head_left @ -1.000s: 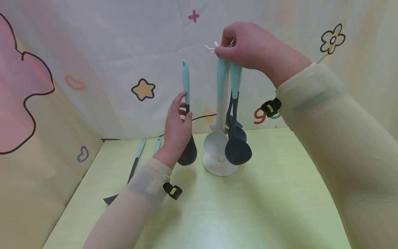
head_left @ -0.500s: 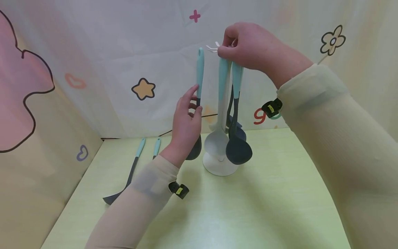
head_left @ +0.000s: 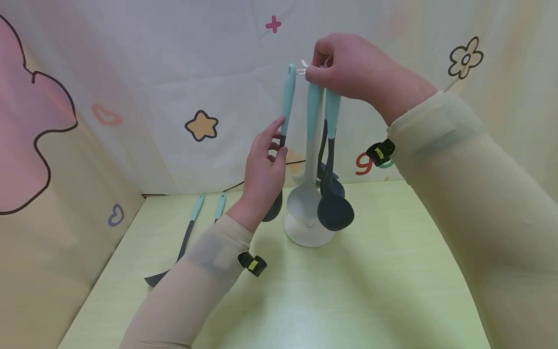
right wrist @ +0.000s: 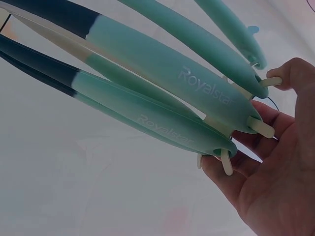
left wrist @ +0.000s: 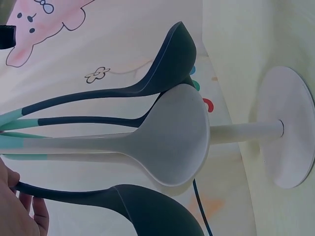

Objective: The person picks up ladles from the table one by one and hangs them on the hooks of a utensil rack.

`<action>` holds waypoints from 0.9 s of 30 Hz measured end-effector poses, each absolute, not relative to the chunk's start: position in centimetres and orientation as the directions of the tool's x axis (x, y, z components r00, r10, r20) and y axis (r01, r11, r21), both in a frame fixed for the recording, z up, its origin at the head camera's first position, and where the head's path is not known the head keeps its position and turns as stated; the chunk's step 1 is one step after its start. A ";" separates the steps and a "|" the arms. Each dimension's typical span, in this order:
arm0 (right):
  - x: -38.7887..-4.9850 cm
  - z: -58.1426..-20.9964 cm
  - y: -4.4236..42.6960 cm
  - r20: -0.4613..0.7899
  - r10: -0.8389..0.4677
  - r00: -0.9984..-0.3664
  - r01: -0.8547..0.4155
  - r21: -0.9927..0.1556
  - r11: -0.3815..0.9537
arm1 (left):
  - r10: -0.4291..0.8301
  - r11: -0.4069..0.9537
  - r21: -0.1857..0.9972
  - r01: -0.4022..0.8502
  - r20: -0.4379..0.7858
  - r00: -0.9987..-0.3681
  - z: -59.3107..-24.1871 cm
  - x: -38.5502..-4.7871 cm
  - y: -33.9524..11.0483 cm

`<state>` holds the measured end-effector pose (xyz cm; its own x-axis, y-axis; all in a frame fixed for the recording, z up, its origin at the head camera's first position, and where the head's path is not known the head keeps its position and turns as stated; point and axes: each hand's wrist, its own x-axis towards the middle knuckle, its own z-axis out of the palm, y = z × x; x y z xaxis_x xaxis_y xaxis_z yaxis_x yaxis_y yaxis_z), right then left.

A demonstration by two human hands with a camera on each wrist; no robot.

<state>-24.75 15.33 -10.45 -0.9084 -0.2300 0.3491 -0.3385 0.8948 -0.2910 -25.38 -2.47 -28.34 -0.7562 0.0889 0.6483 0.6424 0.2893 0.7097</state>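
My left hand (head_left: 266,172) (left wrist: 19,211) pinches the neck of a dark ladle (head_left: 287,97) (left wrist: 152,211) with a teal handle, upright at the stand's left. Its handle tip meets a white hook (head_left: 301,72) in the head view; whether the hook passes through the hole I cannot tell. At the stand's top, my right hand (head_left: 348,65) (right wrist: 275,162) grips among the hooks with curled fingers. A white ladle (head_left: 302,201) (left wrist: 172,137), a dark ladle (head_left: 335,212) (left wrist: 177,54) and other utensils hang from the white stand (head_left: 309,237) (left wrist: 288,147).
Two teal-handled utensils lie on the left of the pale green table (head_left: 375,291): one long dark one (head_left: 186,240) and another (head_left: 220,206) partly hidden by my left arm. Behind the table hangs a patterned curtain (head_left: 218,72).
My left hand has carried the dark ladle rightward and up to the stand, its handle now leaning slightly right. My right hand has stayed at the stand's top.
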 end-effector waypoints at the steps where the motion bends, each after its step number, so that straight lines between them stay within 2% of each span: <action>1: -24.7 -10.5 15.3 0.350 -0.230 -0.908 -0.339 -0.292 0.894 | 0.091 0.295 0.709 0.641 0.647 -0.757 -28.3 -25.4 -2.4; 10: -24.7 -10.6 15.3 0.359 -0.238 -0.902 -0.352 -0.294 0.889 | 0.119 0.335 0.699 0.632 0.634 -0.764 -28.4 -25.5 -2.2; 19: -24.7 -10.6 15.4 0.359 -0.241 -0.901 -0.359 -0.308 0.881 | 0.129 0.315 0.712 0.627 0.623 -0.772 -28.5 -26.2 -1.9; 27: -24.7 -10.7 15.5 0.356 -0.243 -0.903 -0.365 -0.335 0.869 | 0.096 0.307 0.757 0.576 0.578 -0.810 -29.0 -27.2 -1.7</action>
